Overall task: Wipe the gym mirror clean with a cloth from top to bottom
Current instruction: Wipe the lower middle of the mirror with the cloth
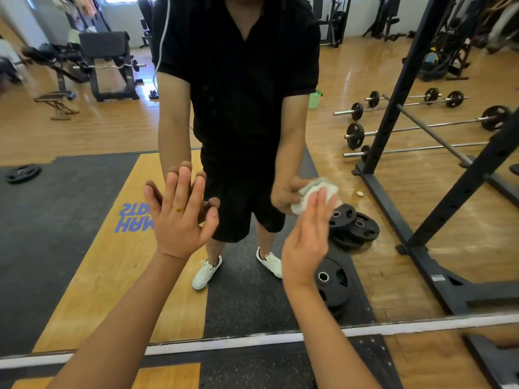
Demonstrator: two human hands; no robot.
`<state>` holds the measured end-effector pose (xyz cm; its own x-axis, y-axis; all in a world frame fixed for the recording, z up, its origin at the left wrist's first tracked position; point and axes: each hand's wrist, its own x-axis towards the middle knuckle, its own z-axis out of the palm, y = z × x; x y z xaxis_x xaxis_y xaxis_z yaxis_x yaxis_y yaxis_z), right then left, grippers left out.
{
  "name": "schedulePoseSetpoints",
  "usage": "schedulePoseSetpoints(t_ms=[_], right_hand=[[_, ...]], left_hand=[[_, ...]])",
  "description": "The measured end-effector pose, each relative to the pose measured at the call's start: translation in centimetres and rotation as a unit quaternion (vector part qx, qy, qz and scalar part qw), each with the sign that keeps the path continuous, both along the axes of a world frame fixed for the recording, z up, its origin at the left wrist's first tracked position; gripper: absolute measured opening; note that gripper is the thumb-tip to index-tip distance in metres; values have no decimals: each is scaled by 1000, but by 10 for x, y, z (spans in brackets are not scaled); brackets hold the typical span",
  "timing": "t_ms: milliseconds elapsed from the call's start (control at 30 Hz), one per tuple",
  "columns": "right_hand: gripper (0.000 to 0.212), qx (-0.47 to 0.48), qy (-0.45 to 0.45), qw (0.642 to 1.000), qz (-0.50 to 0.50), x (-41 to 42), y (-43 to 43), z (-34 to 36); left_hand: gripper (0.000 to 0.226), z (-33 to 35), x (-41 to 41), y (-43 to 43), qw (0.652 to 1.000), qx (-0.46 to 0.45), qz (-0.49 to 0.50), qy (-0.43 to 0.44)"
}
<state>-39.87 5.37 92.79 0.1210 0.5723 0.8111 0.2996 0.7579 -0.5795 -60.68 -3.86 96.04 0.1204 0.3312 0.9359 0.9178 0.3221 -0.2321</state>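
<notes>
Gym floor all around, seen in the mirror (84,130): wood boards, a black and yellow platform, benches at the back left. The mirror fills nearly the whole view, and its pale bottom edge (224,339) runs across low, just above the real floor.

Left hand (179,217) is up and flat on the glass, palm forward, fingers straight and spread apart, thumb out to the right. There's a gold ring (178,209) on one finger. It meets its own reflection fingertip to fingertip.

Right hand (307,237) is turned edge-on at about the same height, wrist below, fingers straight and held together. Their tips press the cloth (306,192) onto the glass. The cloth is pale and bunched, sitting right of centre, roughly halfway up the visible mirror. I cannot tell where the thumb lies.

Both forearms reach up from the bottom of the view, well apart from each other.

There is open glass to the left, above and below the cloth. On the right, the reflection shows a black rack (393,108) with barbells (421,127) behind it, and weight plates (354,226) lie on the floor just beside the cloth hand.
</notes>
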Motion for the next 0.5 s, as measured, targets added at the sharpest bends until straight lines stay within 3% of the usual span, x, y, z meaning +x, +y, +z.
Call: schedulePoseSetpoints(t_ms=[200, 300, 400, 500], right_hand=[[45, 37, -105, 994, 4, -24, -24, -8], [44, 39, -96, 995, -5, -21, -21, -7], [44, 13, -56, 998, -8, -34, -30, -5], [51, -2, -25, 1000, -15, -45, -34, -5]], left_hand=[[72, 4, 2, -4, 1000, -17, -15, -21], [68, 10, 7, -16, 995, -47, -70, -53], [69, 6, -4, -47, 986, -98, -129, -32], [68, -3, -39, -89, 987, -110, -119, -12]])
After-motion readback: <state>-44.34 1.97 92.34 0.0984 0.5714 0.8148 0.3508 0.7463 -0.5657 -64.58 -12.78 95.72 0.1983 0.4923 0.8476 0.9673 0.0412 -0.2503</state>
